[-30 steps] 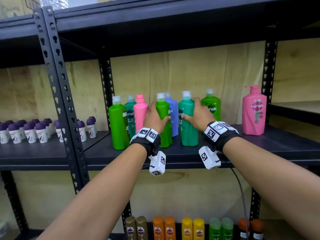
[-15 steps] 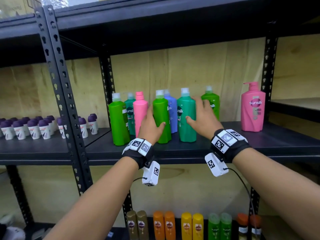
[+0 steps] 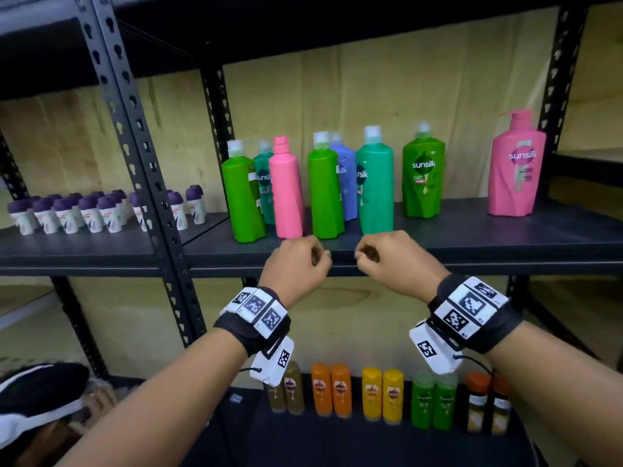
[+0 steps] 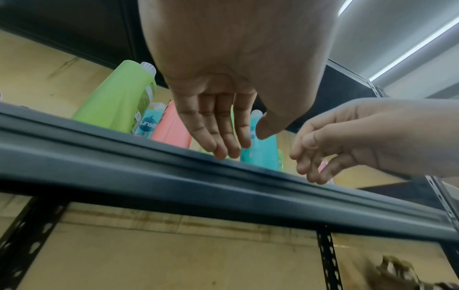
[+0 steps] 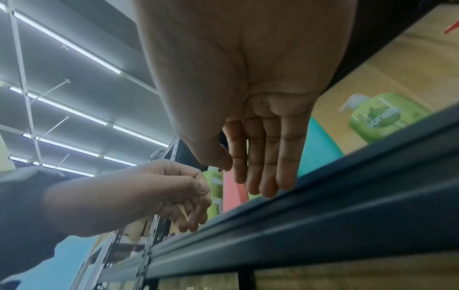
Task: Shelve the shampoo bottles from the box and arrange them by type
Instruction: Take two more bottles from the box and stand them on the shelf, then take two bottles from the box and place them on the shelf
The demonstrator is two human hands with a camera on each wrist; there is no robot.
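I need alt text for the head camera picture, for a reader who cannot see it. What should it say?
Two empty hands, the left hand and the right hand, hover with loosely curled fingers at the front edge of a black metal shelf. On it stand green, teal, pink and blue Sunsilk shampoo bottles, with a pink pump bottle apart at the right.

Both hands are off the bottles now. Left hand (image 3: 296, 264) no longer grips the green bottle (image 3: 325, 193); right hand (image 3: 387, 259) no longer rests on the teal bottle (image 3: 375, 187). Both hang just before the shelf edge (image 3: 472, 261), fingers loosely curled, holding nothing. Bottles stand free.
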